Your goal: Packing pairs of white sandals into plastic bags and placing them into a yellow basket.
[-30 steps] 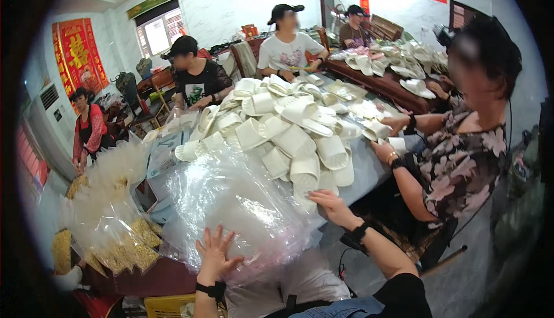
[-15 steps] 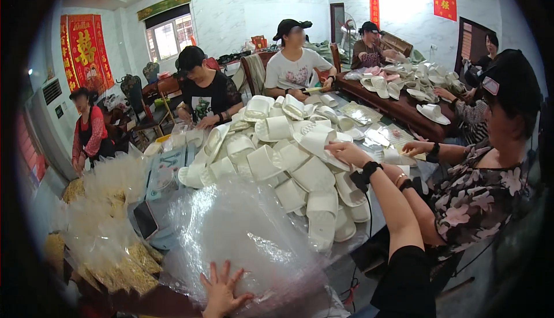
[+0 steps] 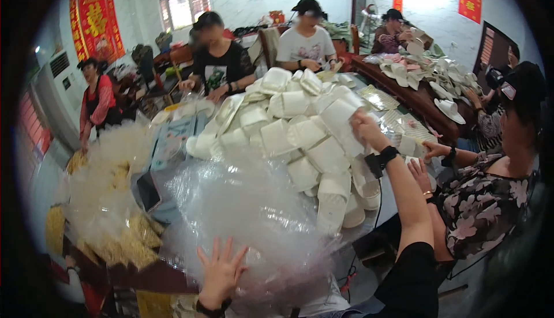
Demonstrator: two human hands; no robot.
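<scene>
A: Where is the left hand point(image 3: 221, 272) lying?
B: Fingers spread apart, pressing flat on the plastic bag point(image 3: 254, 214), just in front of the white pile point(image 3: 300, 133).
A: And the right hand point(image 3: 365, 129)?
B: Reaching into the pile, fingers closing on a white piece point(image 3: 341, 123).

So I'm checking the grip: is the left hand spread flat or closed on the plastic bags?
Spread flat: the left hand rests, fingers apart, on the heap of clear plastic bags, gripping nothing.
</scene>
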